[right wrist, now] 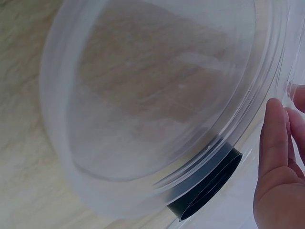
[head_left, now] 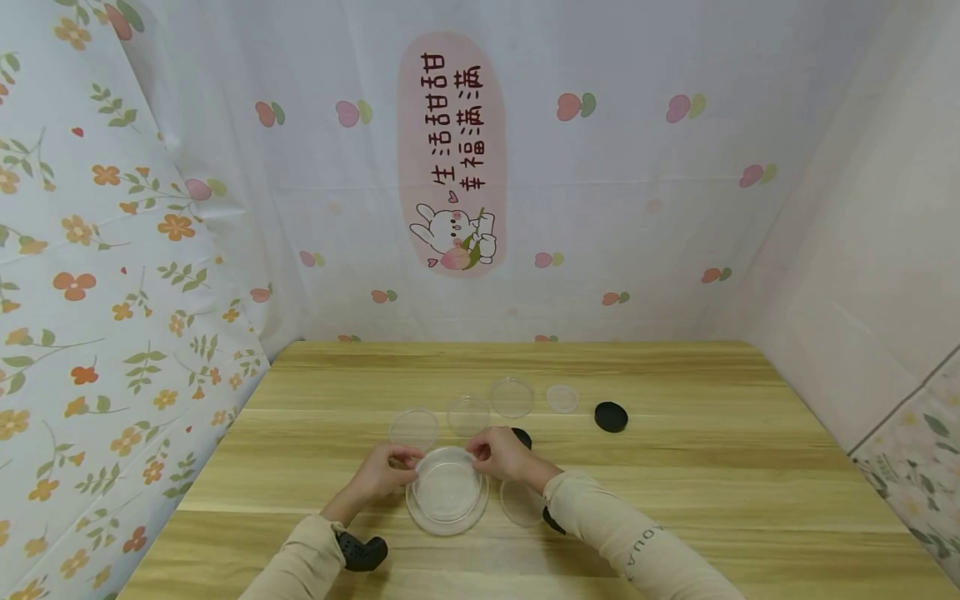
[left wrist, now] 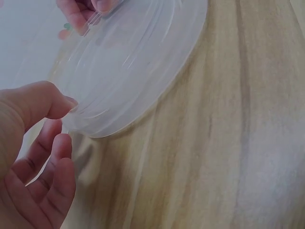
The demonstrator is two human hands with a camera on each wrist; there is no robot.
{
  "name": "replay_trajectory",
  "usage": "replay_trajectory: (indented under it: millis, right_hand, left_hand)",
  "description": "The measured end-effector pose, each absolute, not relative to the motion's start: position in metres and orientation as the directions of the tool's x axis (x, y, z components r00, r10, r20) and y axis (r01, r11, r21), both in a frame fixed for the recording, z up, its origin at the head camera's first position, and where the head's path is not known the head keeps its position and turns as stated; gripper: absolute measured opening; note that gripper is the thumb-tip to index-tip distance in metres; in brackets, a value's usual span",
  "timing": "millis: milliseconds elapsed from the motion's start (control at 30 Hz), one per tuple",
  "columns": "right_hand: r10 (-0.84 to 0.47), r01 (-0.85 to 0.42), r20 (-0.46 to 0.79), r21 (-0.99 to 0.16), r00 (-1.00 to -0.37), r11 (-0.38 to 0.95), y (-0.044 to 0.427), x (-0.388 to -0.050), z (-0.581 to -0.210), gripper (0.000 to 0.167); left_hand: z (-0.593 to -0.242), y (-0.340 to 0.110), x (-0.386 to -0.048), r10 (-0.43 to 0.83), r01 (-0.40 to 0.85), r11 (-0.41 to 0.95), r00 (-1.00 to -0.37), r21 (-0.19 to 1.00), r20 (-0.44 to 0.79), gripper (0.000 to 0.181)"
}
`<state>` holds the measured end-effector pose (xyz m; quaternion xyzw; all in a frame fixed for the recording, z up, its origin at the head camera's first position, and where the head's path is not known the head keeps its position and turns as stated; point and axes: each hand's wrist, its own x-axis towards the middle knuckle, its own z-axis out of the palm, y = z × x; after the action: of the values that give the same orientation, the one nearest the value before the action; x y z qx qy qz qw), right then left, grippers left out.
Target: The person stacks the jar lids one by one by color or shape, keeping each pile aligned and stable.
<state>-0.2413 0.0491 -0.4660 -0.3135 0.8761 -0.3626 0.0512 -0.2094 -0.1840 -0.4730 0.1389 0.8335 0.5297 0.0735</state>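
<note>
A clear round plastic lid (head_left: 448, 490) lies over a wider clear round container (head_left: 444, 528) on the wooden table. My left hand (head_left: 381, 472) pinches the lid's left rim between thumb and fingers; in the left wrist view the thumb of that hand (left wrist: 40, 157) presses on the edge of the clear plastic (left wrist: 147, 71). At the opposite rim, my right hand (head_left: 507, 457) pinches the lid too. The right wrist view has this hand (right wrist: 279, 167) at the edge of the see-through plastic (right wrist: 143, 105). Where lid and container meet is hard to make out.
Behind the hands lie clear round lids (head_left: 413, 428), a small translucent lid (head_left: 562, 399) and a black round lid (head_left: 611, 417). Another black round piece (head_left: 522, 437) is partly hidden by my right hand. A clear disc (head_left: 520, 505) lies beside my right forearm. Patterned cloth (head_left: 637, 183) hangs behind the table.
</note>
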Motion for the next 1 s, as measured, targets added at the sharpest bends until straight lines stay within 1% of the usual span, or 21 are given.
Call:
replay_trajectory:
  millis: [267,633,1000]
  right_hand:
    - [-0.589,-0.497,0.119,-0.682,-0.799,0.537,0.0485,-0.2427,-0.4691,0.015]
    - [-0.578,-0.486,0.1,-0.667,-0.81,0.566,0.0495,-0.2454,-0.4689,0.016]
    - [-0.569,-0.513,0.15,-0.655,-0.808,0.555,0.0513,-0.2464,-0.4681,0.012]
  left_hand:
    - [-0.4771,-0.1809,-0.2091,0.285,0.152,0.426,-0.958,0.892,0.026,0.025]
    - [-0.4791,-0.1789,-0.2096,0.241,0.133,0.443,-0.97,0.886,0.025,0.025]
    - [-0.4793,-0.1751,-0.2096,0.202,0.138,0.453,-0.978,0.881,0.049,0.024]
